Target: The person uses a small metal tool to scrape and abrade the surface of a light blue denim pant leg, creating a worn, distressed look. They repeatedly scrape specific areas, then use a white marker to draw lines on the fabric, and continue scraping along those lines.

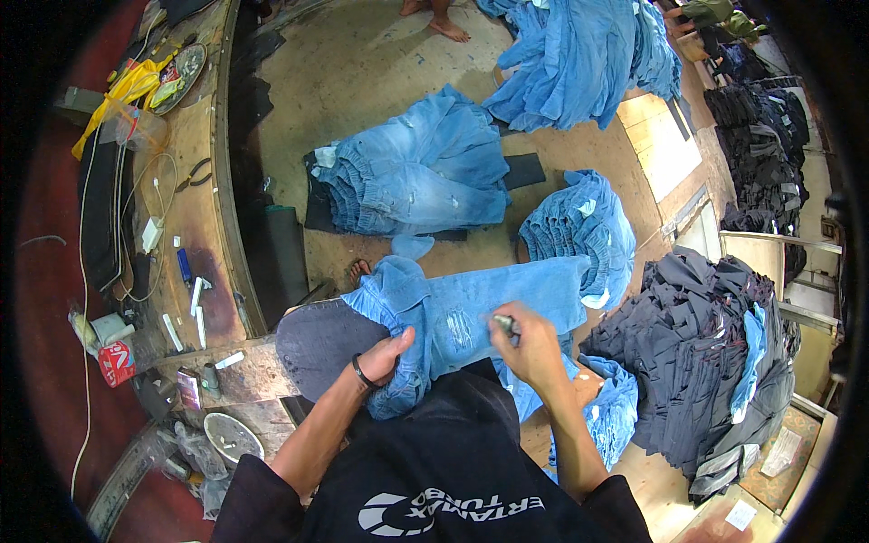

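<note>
A light-blue denim trouser leg (552, 290) lies stretched over a dark rounded board (312, 348) in front of me. Its upper part is bunched toward the left. My left hand (385, 360) grips these folds from the near side, thumb on top and the other fingers mostly hidden. A pale frayed patch (459, 329) shows in the middle of the leg. Just right of it, my right hand (529, 346) is closed round a small grey piece (513, 338), whose kind I cannot make out, with its end close to the cloth.
Beyond the board lie stacked blue jeans (425, 172), with more denim piles (579, 63) farther back and at right. Dark trousers (679, 335) are heaped at right. The left-hand bench (181, 208) holds pliers (194, 175), white sticks (196, 297) and a bowl (233, 437).
</note>
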{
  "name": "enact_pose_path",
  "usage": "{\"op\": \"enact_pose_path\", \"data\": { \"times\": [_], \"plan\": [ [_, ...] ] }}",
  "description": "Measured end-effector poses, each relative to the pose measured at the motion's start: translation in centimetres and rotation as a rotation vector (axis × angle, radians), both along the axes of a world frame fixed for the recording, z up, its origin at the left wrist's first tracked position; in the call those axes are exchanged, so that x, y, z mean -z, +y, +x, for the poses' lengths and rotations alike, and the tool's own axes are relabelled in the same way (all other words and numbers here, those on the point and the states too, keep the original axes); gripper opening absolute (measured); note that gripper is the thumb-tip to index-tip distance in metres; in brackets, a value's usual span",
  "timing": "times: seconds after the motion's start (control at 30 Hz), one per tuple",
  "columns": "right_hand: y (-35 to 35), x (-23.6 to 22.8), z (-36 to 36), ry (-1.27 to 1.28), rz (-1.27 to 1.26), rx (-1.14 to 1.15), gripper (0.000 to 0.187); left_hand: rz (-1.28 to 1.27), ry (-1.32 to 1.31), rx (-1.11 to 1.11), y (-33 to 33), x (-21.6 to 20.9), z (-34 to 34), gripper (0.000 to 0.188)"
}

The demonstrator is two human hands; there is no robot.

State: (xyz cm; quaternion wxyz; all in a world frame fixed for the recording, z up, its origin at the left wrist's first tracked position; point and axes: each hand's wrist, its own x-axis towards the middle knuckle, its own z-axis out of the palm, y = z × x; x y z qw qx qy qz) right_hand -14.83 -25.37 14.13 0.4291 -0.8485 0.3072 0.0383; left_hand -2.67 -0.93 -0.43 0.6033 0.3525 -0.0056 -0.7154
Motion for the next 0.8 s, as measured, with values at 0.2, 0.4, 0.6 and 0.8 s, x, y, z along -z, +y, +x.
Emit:
{"op": "enact_pose_path", "data": {
  "times": [0.2, 0.4, 0.6, 0.8],
  "plan": [
    [0.9, 0.3, -1.1, -0.019, -0.012, 0.021, 0.013, -0.002, 0.082, -0.023, -0.2, -0.2, 0.0, 0.095],
    [1.7, 0.2, -1.6, -0.131, -0.097, -0.029, 0.012, 0.009, 0.036, -0.075, -0.5, -0.7, 0.0, 0.099],
    [2.4, -0.1, -1.7, -0.12, -0.114, -0.045, 0.013, -0.028, 0.075, -0.083, -0.5, -0.7, 0.1, 0.075],
    [2.7, 0.2, -1.7, -0.145, -0.1, -0.028, 0.013, -0.007, 0.059, -0.018, -0.4, -0.4, 0.1, 0.089]
  ]
}}
